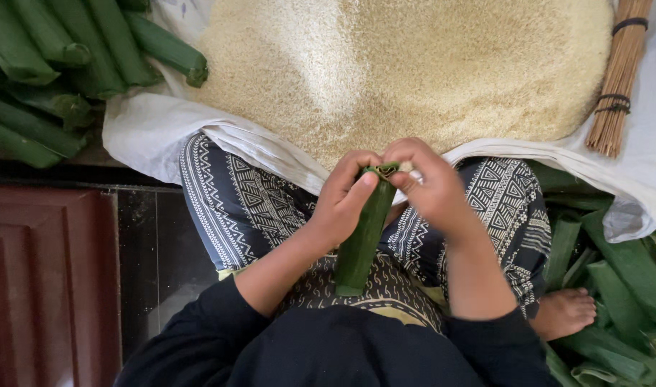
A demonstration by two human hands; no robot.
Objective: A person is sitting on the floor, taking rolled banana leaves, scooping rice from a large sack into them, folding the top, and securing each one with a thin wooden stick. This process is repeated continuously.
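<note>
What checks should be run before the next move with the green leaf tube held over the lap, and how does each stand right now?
1. Left hand grips the leaf tube around its upper part: ok.
2. Right hand has its fingers pinching the tube's top edge: ok.
3. Tube roughly upright, open end toward the rice pile: ok.
4. How full the tube is: cannot tell, the hands cover the opening.
5. Bundle of thin sticks lies beside the rice on the white cloth, on the right-hand side: ok.
6. Finished green rolls stacked apart at upper left, loose leaves at lower right: ok.
</note>
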